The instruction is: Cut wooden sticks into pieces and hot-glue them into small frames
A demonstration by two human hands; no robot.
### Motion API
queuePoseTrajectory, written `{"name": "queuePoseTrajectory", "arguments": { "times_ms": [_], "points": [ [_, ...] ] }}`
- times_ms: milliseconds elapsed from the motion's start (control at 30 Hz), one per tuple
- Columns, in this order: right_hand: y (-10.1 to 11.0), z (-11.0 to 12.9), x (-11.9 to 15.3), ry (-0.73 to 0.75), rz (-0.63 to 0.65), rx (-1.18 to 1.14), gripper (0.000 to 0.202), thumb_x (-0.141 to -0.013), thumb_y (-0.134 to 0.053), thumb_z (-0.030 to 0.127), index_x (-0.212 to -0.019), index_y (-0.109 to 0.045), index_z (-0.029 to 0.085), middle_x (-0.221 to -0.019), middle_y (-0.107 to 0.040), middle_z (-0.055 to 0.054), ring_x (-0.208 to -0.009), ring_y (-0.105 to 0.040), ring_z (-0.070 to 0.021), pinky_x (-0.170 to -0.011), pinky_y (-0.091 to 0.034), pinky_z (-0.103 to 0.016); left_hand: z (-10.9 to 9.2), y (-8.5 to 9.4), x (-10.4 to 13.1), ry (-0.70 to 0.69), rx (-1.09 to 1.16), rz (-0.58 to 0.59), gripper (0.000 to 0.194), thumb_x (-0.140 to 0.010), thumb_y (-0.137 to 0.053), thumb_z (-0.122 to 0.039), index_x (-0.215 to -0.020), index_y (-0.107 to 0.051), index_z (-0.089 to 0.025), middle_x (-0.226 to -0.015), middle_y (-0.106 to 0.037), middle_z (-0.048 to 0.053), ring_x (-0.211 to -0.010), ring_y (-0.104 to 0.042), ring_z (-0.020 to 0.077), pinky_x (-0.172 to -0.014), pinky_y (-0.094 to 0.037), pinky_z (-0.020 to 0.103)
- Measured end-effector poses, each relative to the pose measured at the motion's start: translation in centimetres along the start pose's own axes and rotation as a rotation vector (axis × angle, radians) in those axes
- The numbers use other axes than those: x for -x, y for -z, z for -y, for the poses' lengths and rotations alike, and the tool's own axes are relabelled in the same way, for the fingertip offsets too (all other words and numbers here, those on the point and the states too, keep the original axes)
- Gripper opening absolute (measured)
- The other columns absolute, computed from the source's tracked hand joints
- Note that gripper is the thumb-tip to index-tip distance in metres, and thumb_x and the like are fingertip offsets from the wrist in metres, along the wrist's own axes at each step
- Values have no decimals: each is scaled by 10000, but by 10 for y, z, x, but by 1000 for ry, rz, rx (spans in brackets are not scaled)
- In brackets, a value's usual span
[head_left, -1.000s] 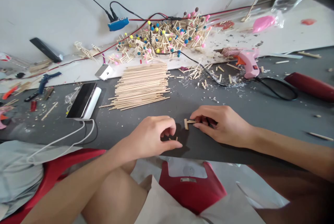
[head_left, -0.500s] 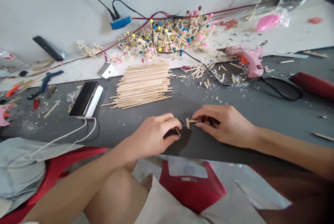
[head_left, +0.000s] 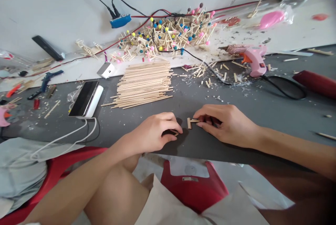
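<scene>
A small T-shaped wooden piece (head_left: pixel 189 123) was held in the gap between the 2 hands, right at the fingertips of the right hand (head_left: pixel 227 125) and a little apart from those of the left hand (head_left: pixel 152 132). Its stem was pinched between the right thumb and forefinger, and its crossbar was pointed toward the left hand. Whether the crossbar was rested on the grey table (head_left: pixel 112 127) or held just above it could not be told.

The left hand was kept low over the table, its fingers curled and its thumb set a little apart from the forefinger. Small stick bits (head_left: pixel 173 132) were partly seen in that opening; whether they were gripped or only covered could not be told, as they were half hidden by the fingers.

Beyond the left hand, a bundle of long thin sticks (head_left: pixel 145 85) was laid out side by side. Farther back, a heap of stick pieces with coloured balls (head_left: pixel 170 34) was piled on a white board (head_left: pixel 301 34). Beyond the right hand, 1 pink glue gun (head_left: pixel 256 60) was seen with short offcuts (head_left: pixel 207 83) scattered near it.
</scene>
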State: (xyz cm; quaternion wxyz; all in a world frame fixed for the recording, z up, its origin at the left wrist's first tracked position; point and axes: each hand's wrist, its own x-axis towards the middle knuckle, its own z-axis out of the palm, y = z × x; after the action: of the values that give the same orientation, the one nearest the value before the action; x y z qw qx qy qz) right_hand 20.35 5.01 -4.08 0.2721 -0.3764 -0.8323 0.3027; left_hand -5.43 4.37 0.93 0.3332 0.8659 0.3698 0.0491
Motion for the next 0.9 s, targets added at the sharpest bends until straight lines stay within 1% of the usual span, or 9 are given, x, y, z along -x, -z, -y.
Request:
{"name": "queuePoseTrajectory", "arguments": {
  "times_ms": [67,167,267,333,467,567,667,800,900],
  "points": [
    [0,0,0,-3,1,-1,118,-882,-586,181,-965,-668,204,-785,-664,-1,-647,-585,-101,-585,-443,-211,1,-3,-1,12,5,-5,145,-853,-670,-113,-962,-713,-199,-901,-638,13,-819,-610,120,-721,-446,217],
    [0,1,0,-2,-1,-1,123,-878,-587,174,-966,-668,203,-787,-666,0,-649,-586,-99,-587,-444,-209,1,-9,-2,26,60,-39,136,-838,-661,-68,-905,-696,-182,-823,-633,-9,-720,-592,88,-672,-437,196],
    [0,1,0,2,-3,-3,140,-869,-588,156,-974,-668,202,-797,-670,0,-657,-592,-98,-596,-448,-207,0,-12,-3,80,139,-85,126,-804,-685,-55,-853,-657,-168,-740,-610,-36,-623,-557,64,-606,-424,175],
    [0,1,0,3,1,-5,146,-868,-588,153,-980,-667,202,-801,-670,1,-658,-591,-96,-599,-449,-205,0,-11,-4,115,162,-132,131,-781,-727,-87,-809,-624,-163,-693,-587,-47,-599,-539,63,-574,-412,171],
    [0,0,-1,-4,5,1,138,-876,-586,169,-981,-668,204,-804,-670,-3,-650,-586,-99,-594,-451,-210,3,-12,-6,145,156,-259,219,-769,-786,-223,-724,-583,-154,-673,-580,-44,-578,-493,59,-547,-390,173],
    [0,1,-1,-4,9,5,133,-881,-582,177,-976,-669,206,-806,-672,-5,-643,-584,-100,-582,-447,-212,5,-16,-8,204,211,-324,193,-796,-762,-256,-734,-612,-152,-649,-594,-37,-552,-487,59,-531,-400,171],
    [0,2,-1,0,4,11,125,-886,-580,185,-968,-672,207,-803,-675,-5,-642,-585,-100,-580,-445,-213,6,-19,-12,225,298,-334,105,-855,-687,-234,-792,-674,-151,-676,-635,-17,-540,-545,65,-524,-439,168],
    [1,4,-1,5,2,14,115,-894,-580,199,-960,-674,208,-805,-679,-3,-645,-588,-100,-585,-448,-213,6,-20,-15,175,334,-332,129,-904,-616,-211,-892,-730,-153,-752,-671,1,-495,-578,57,-512,-469,170],
    [1,3,0,-2,-12,18,121,-895,-585,208,-986,-665,201,-800,-681,-3,-637,-587,-99,-578,-449,-211,4,-21,-18,132,257,-370,109,-888,-649,-202,-840,-736,-158,-684,-667,-11,-487,-571,60,-527,-457,177]
  ]
}}
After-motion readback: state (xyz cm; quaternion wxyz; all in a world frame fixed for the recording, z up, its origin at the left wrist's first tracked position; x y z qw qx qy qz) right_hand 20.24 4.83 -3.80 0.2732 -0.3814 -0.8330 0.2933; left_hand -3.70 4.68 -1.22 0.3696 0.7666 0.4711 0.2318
